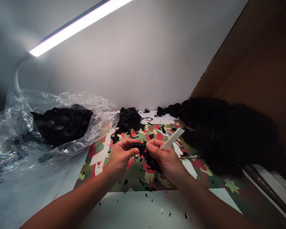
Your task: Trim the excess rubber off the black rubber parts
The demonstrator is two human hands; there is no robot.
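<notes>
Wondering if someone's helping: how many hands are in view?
2: the left hand, gripping a black piece, and the right hand beside it, holding a white tool. No others are visible.

Bright white lamp (78,29) glaring, blown out; wall (138,63) behind lamp softly lit, greying outward. Plastic bag (11,143) below lamp glittering with highlights. Far right of lamp, cardboard (259,63) dim, black heap (228,136) sunk in shadow, detail lost. Black piece (140,148) below lamp near-featureless.

The bag (101,119) lies left, the heap (228,133) right, scraps (130,118) between.
</notes>
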